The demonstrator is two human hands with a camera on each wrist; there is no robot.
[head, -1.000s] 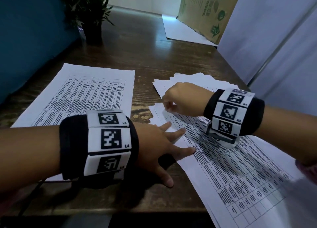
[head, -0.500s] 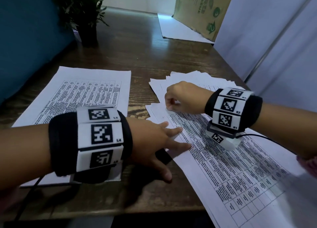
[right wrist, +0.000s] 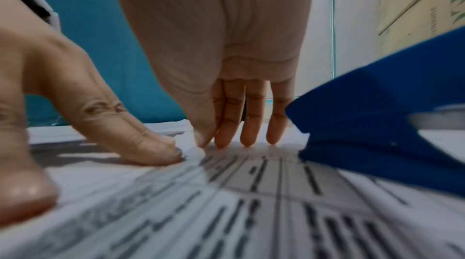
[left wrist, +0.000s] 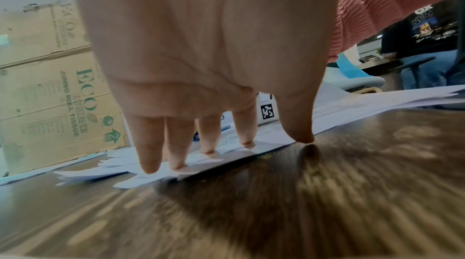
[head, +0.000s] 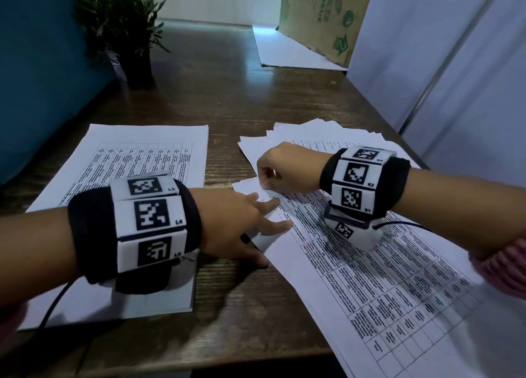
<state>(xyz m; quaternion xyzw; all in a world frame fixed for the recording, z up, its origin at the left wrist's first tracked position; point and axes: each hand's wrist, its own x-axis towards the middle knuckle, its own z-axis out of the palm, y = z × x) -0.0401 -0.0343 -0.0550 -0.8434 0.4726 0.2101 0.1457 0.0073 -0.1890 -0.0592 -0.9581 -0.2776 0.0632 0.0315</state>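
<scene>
A loose stack of printed table sheets (head: 370, 278) lies fanned on the right of the wooden table (head: 227, 107). My left hand (head: 267, 215) lies flat, its straight fingers (left wrist: 208, 136) pressing the stack's near left edge and the thumb on the wood. My right hand (head: 281, 172) is curled over the stack's top left corner. In the right wrist view its thumb and forefinger (right wrist: 208, 136) pinch the raised corner of the top sheet (right wrist: 187, 144). A blue plastic object (right wrist: 377, 124), perhaps a stapler, sits on the sheets beside the right hand.
Another printed sheet (head: 136, 161) lies on the left under my left forearm. A potted plant (head: 122, 30) stands at the back left, a cardboard box (head: 318, 16) on white board at the back right. White panels (head: 455, 64) close the right side. A person (left wrist: 427, 54) stands behind.
My right hand's fingertips have come a little closer to the left hand's fingers at the sheet's corner. The left hand stays pressed on the stack.
</scene>
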